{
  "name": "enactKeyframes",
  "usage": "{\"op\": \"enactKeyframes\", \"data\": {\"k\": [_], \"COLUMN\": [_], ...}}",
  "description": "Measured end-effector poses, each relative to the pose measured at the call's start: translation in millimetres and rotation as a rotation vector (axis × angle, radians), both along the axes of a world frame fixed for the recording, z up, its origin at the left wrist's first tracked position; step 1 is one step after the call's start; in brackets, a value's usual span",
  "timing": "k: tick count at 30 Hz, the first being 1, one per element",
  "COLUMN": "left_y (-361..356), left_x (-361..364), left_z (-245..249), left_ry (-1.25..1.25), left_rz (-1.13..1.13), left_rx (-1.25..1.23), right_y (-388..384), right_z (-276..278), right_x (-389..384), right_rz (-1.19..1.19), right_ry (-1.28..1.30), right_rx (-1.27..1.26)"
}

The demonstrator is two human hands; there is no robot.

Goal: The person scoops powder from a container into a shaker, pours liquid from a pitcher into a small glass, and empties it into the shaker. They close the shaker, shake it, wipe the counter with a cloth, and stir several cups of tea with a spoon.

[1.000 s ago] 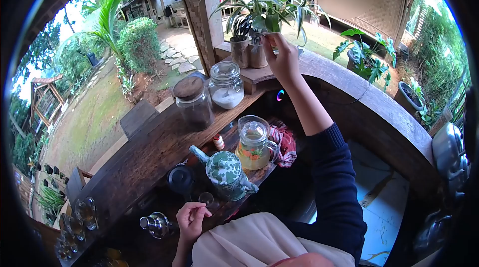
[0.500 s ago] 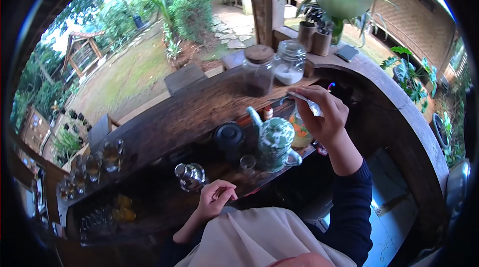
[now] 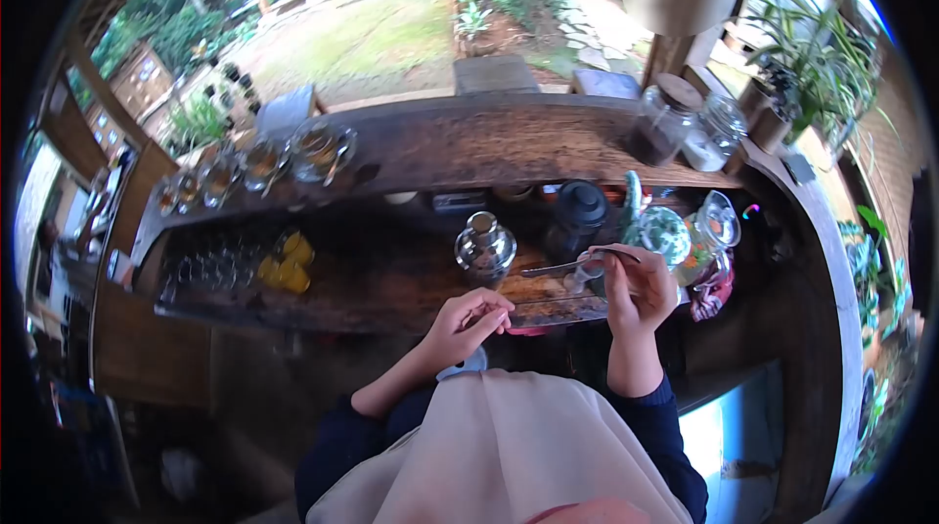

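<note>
My right hand [image 3: 641, 289] pinches a long, thin metal utensil [image 3: 550, 271] that points left over the lower shelf; its exact kind is unclear. Behind that hand stand a green-and-white speckled teapot [image 3: 663, 232] and a glass pitcher [image 3: 717, 221] with colourful pieces inside. A small clear glass [image 3: 579, 281] overlaps the utensil. My left hand [image 3: 468, 326] hangs at the shelf's front edge, fingers loosely curled and holding nothing. Just beyond it is a shiny metal cocktail shaker [image 3: 484, 250]. A dark lidded container [image 3: 579, 211] stands between shaker and teapot.
Several glass cups of amber drink [image 3: 318, 154] line the raised wooden counter [image 3: 440, 137] at left. Yellow fruits [image 3: 287, 265] lie below, beside several glasses [image 3: 201, 270]. Two jars [image 3: 670, 118] stand at the right, near a phone [image 3: 799, 169]. A red patterned cloth [image 3: 714, 297] lies by the pitcher.
My view has swung left. My right hand has brought the utensil from near the jars down toward the shaker and my left hand. My left hand stays empty near the shelf's front edge.
</note>
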State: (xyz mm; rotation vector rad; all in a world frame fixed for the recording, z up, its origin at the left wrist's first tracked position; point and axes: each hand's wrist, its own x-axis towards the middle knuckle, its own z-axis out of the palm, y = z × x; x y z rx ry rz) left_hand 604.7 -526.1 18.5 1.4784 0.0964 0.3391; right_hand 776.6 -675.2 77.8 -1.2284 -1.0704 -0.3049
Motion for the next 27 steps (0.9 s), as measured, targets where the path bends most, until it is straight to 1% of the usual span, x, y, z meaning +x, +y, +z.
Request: {"op": "enactKeyframes", "data": {"k": [1,3,4,5,7,8,9,11,13,20,22,23,25,27], "left_y": [2,5,4,5,7,6,5,5,5,-4,-4,-3,-1,3], "left_x": [-6,-19,-26,-33,-47,-53,-59,-70,-81,-101,-108,-113,-125,-140], "left_z": [-2,-4,-2,-2,-3,-2,-1,-2,-7,-10,-9,-8,-5,-2], "left_ry": [0.006,0.064,0.065,0.07,0.088,0.091,0.099,0.109,0.085,0.074,0.1,0.099,0.137,0.157], "left_rz": [0.029,0.087,0.149,0.175,0.195,0.222,0.24,0.284,0.293,0.401,0.406,0.425,0.434,0.45], "left_rx": [-0.006,0.131,0.137,0.134,0.132,0.127,0.107,0.083,0.058,-0.004,-0.027,-0.027,-0.033,-0.02], "right_y": [6,18,24,31,45,51,56,66,74,105,114,118,125,134], "right_z": [-1,-3,-8,-8,-8,-14,-14,-15,-18,-29,-35,-36,-38,-42], "right_x": [-6,-20,-25,-31,-42,-43,-47,-57,-63,-88,-97,-103,-119,-133], "right_rz": [0.029,0.103,0.16,0.186,0.353,0.389,0.415,0.574,0.634,0.882,0.956,0.974,1.028,1.065], "right_ry": [0.006,0.102,0.186,0.188,0.284,0.267,0.267,0.354,0.351,0.505,0.581,0.576,0.645,0.634], "right_rx": [-0.006,-0.083,-0.118,-0.124,-0.152,-0.218,-0.225,-0.301,-0.353,-0.448,-0.539,-0.545,-0.562,-0.574]}}
